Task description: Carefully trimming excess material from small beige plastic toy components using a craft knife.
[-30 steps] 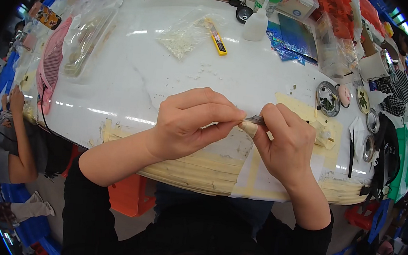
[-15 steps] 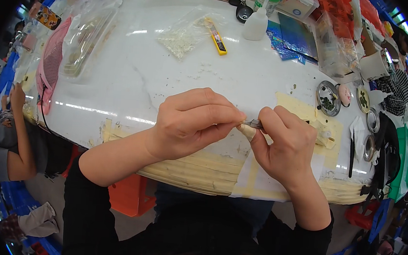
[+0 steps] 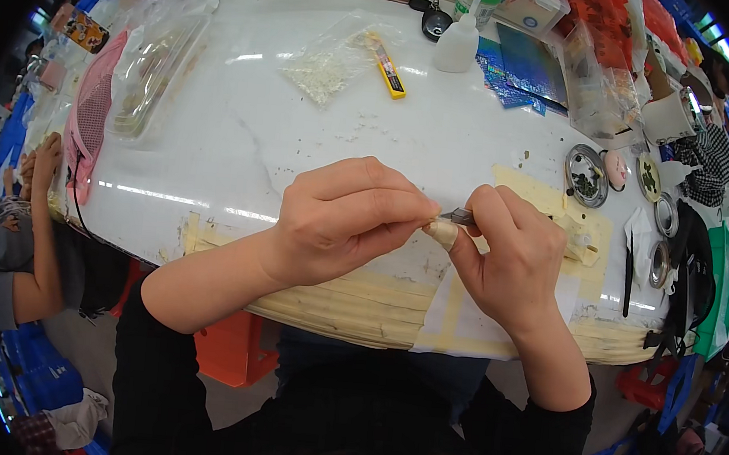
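My left hand (image 3: 344, 217) is closed in a pinch above the near part of the table, its fingertips pressed together on something too small to make out. Close against those fingertips, my right hand (image 3: 513, 262) grips a small grey metal blade (image 3: 461, 216) between thumb and bent fingers. A cream-coloured tape wrap (image 3: 442, 233) covers the tip of my right thumb, which nearly touches the left fingertips. Beyond the hands lie a yellow slim case (image 3: 391, 77) and a clear bag of white bits (image 3: 321, 78).
White table (image 3: 217, 128) has a taped near edge. To the right stand a round metal dish (image 3: 587, 176) with dark green bits, a pink oval thing (image 3: 615, 170) and a black thin tool (image 3: 629, 279). A white squeeze bottle (image 3: 457, 45) stands far back. Another person's arm (image 3: 38, 242) is at left.
My right hand has tilted slightly and the blade has shifted a little at the left fingertips. The left hand stays put. The other person's hands at the far left have moved.
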The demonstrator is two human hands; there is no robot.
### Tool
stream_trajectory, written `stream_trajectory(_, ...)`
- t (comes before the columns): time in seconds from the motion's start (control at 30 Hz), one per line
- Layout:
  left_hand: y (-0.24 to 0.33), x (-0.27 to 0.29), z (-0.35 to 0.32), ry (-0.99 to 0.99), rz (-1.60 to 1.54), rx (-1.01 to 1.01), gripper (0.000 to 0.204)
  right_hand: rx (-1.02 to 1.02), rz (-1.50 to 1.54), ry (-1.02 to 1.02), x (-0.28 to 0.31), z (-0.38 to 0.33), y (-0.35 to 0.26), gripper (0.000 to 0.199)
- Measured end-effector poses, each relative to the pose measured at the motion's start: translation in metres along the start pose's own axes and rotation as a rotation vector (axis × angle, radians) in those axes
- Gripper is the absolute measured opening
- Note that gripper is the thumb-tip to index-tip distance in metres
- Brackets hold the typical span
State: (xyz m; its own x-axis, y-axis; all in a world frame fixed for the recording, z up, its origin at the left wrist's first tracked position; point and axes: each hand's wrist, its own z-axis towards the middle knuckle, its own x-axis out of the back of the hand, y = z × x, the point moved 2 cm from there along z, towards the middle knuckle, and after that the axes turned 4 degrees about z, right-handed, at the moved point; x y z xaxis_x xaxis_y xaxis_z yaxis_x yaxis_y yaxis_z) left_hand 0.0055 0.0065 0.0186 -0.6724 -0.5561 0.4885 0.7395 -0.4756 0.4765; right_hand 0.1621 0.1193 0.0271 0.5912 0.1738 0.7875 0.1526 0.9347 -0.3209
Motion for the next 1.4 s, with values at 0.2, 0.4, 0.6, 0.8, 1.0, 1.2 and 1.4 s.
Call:
stream_trajectory(0.2,0.0,0.0,0.001,0.006,0.021,-0.025,0.026,-0.013,0.015,-0.012,0.0,0.0,0.001,0.027)
stream_trajectory(0.4,-0.001,-0.001,0.001,0.013,0.052,-0.06,0.026,-0.009,0.001,-0.033,0.003,0.001,0.0,0.025)
stream_trajectory(0.6,0.0,0.0,0.001,0.001,0.035,-0.004,0.025,0.009,-0.003,-0.022,0.002,0.001,0.0,0.026)
stream_trajectory(0.8,-0.001,-0.001,0.001,-0.035,-0.118,0.179,0.018,-0.019,0.056,-0.027,0.004,0.002,0.0,0.029)
stream_trajectory(1.0,-0.008,-0.007,-0.005,-0.095,-0.804,0.874,0.007,-0.055,0.196,0.031,0.003,0.004,0.004,0.021)
stream_trajectory(1.2,-0.011,-0.007,-0.004,-0.143,-0.904,0.949,0.012,-0.013,0.411,0.068,0.004,0.007,0.001,0.039)
stream_trajectory(1.4,-0.012,-0.009,-0.005,-0.153,-0.929,0.946,0.012,-0.044,0.493,0.042,0.004,0.007,0.001,0.04)
